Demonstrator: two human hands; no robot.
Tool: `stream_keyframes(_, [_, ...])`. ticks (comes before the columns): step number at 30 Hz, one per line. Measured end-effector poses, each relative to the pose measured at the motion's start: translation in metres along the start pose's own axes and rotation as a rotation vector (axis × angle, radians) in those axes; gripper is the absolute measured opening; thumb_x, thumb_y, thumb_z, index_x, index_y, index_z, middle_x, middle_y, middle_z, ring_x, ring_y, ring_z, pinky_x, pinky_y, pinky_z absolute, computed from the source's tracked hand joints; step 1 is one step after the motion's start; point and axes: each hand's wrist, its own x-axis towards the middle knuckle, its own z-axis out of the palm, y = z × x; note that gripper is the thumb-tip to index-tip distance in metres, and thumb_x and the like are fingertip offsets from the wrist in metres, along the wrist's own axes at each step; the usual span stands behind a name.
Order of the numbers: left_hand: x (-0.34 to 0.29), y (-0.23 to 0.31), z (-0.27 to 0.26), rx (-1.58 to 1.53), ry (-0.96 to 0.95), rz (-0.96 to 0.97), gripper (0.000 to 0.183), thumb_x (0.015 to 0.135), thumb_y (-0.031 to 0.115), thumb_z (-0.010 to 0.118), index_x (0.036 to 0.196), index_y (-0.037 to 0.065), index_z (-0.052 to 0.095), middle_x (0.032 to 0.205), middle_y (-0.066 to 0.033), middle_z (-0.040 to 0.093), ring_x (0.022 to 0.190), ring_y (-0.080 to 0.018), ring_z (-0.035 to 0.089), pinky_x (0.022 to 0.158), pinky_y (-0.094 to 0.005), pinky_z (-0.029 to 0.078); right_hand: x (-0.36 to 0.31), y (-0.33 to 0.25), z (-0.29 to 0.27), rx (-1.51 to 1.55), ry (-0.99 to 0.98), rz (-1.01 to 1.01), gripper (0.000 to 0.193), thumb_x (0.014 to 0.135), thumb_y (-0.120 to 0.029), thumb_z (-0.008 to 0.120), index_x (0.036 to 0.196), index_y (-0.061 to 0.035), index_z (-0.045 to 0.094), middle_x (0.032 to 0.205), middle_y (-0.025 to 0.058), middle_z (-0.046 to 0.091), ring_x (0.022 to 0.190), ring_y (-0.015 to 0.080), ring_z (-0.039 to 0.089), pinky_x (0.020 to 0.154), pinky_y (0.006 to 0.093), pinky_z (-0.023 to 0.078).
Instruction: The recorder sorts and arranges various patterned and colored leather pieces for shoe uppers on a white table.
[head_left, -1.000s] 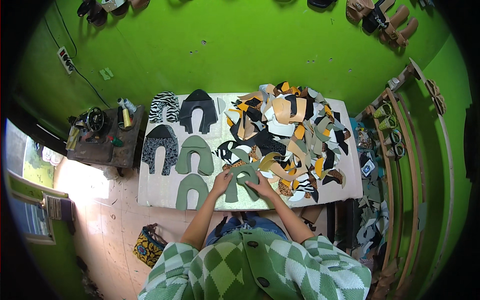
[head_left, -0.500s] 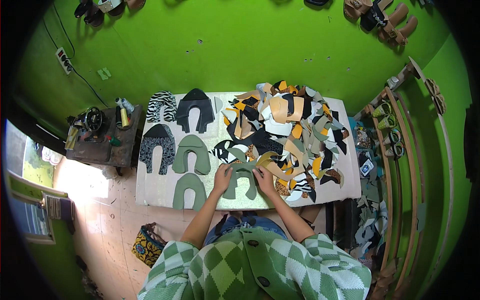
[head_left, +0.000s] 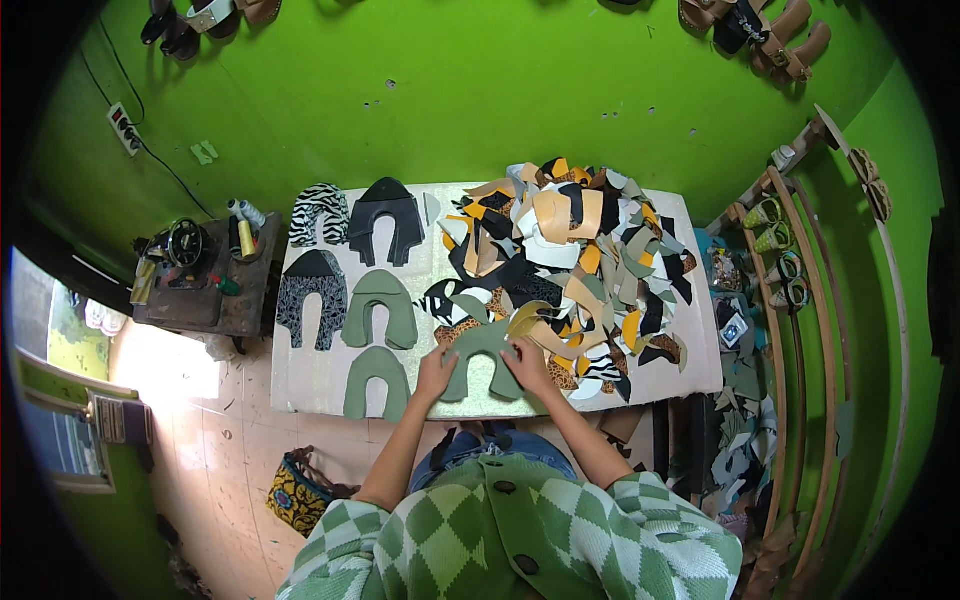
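Note:
A green U-shaped shoe-upper piece (head_left: pixel 484 343) is between my two hands at the front middle of the table, its opening toward me. My left hand (head_left: pixel 436 369) is closed on its left side, and my right hand (head_left: pixel 524 366) grips its right side. Two green stacks lie to the left: a lone green U-shaped piece (head_left: pixel 377 371) and, behind it, layered green uppers (head_left: pixel 379 309). Farther back are a black upper (head_left: pixel 386 222), a zebra-print upper (head_left: pixel 319 214) and a grey-black patterned upper (head_left: pixel 311 302).
A heap of mixed cut scraps (head_left: pixel 567 222) covers the table's right half, reaching close to my right hand. At left stands a sewing machine (head_left: pixel 186 243) with thread spools (head_left: pixel 246 238). A wooden rack (head_left: pixel 800 350) holds sandals at right; a patterned bag (head_left: pixel 297 492) sits on the floor.
The green piece in my hands has turned from a tilted, folded-looking view to a full rounded arch facing up. Both hands have shifted slightly toward me along its sides.

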Motion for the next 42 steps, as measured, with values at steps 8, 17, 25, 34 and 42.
stream_keyframes(8, [-0.01, 0.005, 0.032, 0.492, 0.132, -0.143, 0.044, 0.067, 0.02, 0.075, 0.104, 0.008, 0.055, 0.098, -0.0126, 0.059, 0.093, -0.033, 0.056, 0.079, -0.0429, 0.045, -0.005, 0.033, 0.024, -0.184, 0.144, -0.001, 0.034, 0.074, -0.013, 0.069, 0.103, -0.0025, 0.056, 0.095, 0.0191, 0.056, 0.092, 0.0343, 0.056, 0.079, 0.0401, 0.045])
stream_keyframes(17, [0.001, -0.026, 0.032, 0.293, -0.078, -0.414, 0.035, 0.07, 0.031, 0.073, 0.094, 0.006, 0.067, 0.091, -0.0173, 0.066, 0.084, -0.0308, 0.064, 0.073, -0.0395, 0.05, -0.012, 0.042, 0.031, -0.101, -0.128, 0.12, 0.029, 0.077, -0.024, 0.067, 0.088, 0.0022, 0.063, 0.065, 0.0156, 0.058, 0.062, 0.0343, 0.058, 0.065, 0.041, 0.047])
stream_keyframes(25, [-0.017, -0.016, 0.024, 0.325, 0.098, -0.243, 0.031, 0.072, 0.025, 0.072, 0.094, 0.009, 0.059, 0.086, -0.01, 0.063, 0.082, -0.0276, 0.062, 0.069, -0.0388, 0.048, -0.017, 0.025, 0.014, -0.395, 0.131, -0.214, 0.036, 0.072, -0.009, 0.066, 0.106, -0.0064, 0.052, 0.099, 0.0136, 0.052, 0.095, 0.0308, 0.051, 0.08, 0.0403, 0.042])
stream_keyframes(34, [-0.02, -0.008, 0.021, 0.324, 0.101, -0.243, 0.02, 0.073, 0.016, 0.07, 0.089, 0.012, 0.059, 0.087, -0.0062, 0.063, 0.079, -0.0264, 0.062, 0.065, -0.0376, 0.048, -0.004, 0.014, 0.018, -0.767, -0.206, -0.272, 0.039, 0.069, -0.023, 0.073, 0.103, -0.01, 0.061, 0.097, 0.0091, 0.057, 0.097, 0.0276, 0.051, 0.082, 0.039, 0.037])
stream_keyframes(42, [-0.022, -0.018, 0.018, 0.224, 0.209, -0.098, 0.015, 0.076, 0.013, 0.066, 0.089, 0.011, 0.059, 0.09, -0.0087, 0.06, 0.081, -0.0272, 0.061, 0.066, -0.0377, 0.048, 0.009, 0.025, 0.014, -0.45, -0.141, -0.213, 0.02, 0.077, -0.017, 0.064, 0.094, -0.0072, 0.062, 0.09, 0.0139, 0.058, 0.084, 0.0324, 0.058, 0.072, 0.0424, 0.044])
